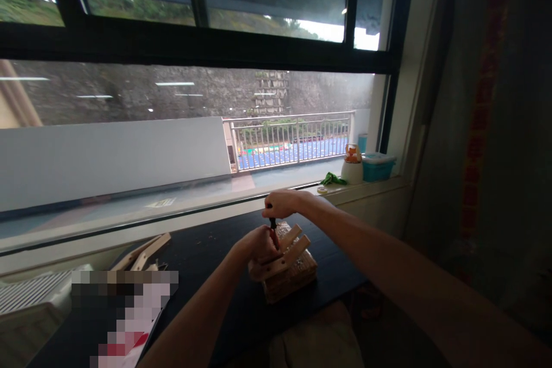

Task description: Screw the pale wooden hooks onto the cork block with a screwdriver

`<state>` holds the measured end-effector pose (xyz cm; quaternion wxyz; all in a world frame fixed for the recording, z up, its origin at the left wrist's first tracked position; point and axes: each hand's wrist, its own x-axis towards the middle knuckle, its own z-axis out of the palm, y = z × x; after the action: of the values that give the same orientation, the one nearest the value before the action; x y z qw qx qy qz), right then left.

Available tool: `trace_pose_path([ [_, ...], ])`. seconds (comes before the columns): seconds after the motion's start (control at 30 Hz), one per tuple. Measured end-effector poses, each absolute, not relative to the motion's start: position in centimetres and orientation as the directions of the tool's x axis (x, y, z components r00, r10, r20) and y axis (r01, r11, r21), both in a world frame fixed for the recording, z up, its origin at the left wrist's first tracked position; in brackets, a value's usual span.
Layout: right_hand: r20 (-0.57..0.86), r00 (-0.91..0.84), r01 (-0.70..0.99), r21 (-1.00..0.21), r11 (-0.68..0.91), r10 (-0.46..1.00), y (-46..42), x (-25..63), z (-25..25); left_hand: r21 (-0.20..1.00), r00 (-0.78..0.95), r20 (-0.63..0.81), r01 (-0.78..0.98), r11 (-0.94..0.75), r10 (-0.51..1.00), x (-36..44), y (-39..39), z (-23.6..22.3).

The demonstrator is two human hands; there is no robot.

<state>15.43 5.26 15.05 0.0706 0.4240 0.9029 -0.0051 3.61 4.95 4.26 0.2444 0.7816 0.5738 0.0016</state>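
Dark worktop [194,259] beneath a window [164,40]; left grip [259,243] curls by a dark tool [272,222], its hold I cannot tell. Near-vertical, the tool points down at a wooden piece [293,255] slanting away rightward; right grip [282,204] clamps the tool's upper end.

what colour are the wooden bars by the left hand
The wooden bars are light tan, best seen in head view.

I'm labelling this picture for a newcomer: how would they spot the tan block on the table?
Start at the dark-framed window and drop to the black table below it. Near its front edge, a tan block lies beneath pale wooden bars. Its rough, patterned surface and chunky shape set it apart from those plain, slim bars.
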Motion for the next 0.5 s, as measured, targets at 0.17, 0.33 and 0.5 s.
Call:
trace_pose_path([
  [0.17,-0.145,-0.677,0.725,0.041,0.688,0.722,5.2,15.9,15.4,0.407,0.347,-0.29,0.888,-0.213,0.892,3.4,5.2,3.9],
  [0.33,-0.109,-0.659,0.745,0.043,0.666,0.744,5.8,16.5,14.2,0.391,0.342,-0.312,0.896,-0.208,0.886,3.2,5.5,3.5],
  [0.5,-0.063,-0.614,0.784,0.067,0.618,0.786,5.7,16.5,13.7,0.357,0.321,-0.31,0.912,-0.204,0.895,3.3,5.0,4.0],
])
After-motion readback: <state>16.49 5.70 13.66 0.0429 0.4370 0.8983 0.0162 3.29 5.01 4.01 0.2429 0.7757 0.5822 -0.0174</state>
